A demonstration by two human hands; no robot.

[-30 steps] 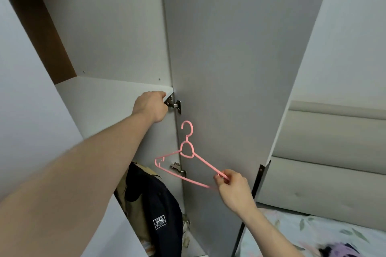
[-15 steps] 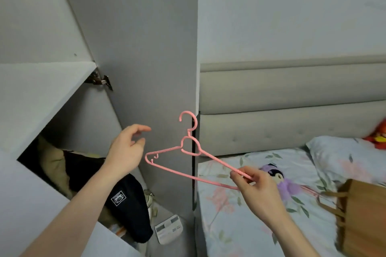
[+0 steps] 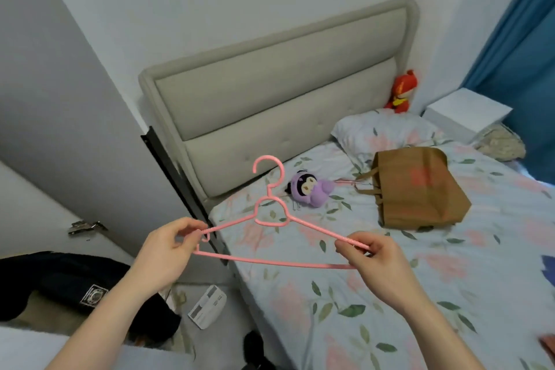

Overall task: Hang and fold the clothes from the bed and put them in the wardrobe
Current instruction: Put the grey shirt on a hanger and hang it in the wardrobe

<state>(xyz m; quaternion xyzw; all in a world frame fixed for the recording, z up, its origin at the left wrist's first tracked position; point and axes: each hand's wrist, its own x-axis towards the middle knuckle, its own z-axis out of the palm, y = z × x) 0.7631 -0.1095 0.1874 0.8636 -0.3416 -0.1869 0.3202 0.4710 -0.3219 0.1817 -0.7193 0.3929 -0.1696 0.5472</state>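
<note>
Holding a pink hanger (image 3: 271, 237) by both ends at centre frame, hook up. Left hand (image 3: 168, 249) pinches the left shoulder tip, grip clamped there between fingers and thumb; right hand (image 3: 375, 261) is likewise clamped on the right tip, where shoulder arm and bottom bar meet. Long axis of the hanger runs left-right across the frame, right end a little lower; hook points toward the headboard (image 3: 279, 93).

Hanger hangs in the air over the left edge of the bed (image 3: 390, 294), touching nothing else. Clothes to be hung: a sliver of dark blue fabric at the right frame edge may be one; cannot tell. A brown paper bag (image 3: 417, 189) lies on the bed beyond the right hand, which is the nearer hand to it. Open wardrobe with a dark garment (image 3: 75, 282) sits lower left, behind the left hand.

Judgement: next move goes rightward toward the bed, away from the wardrobe.
</note>
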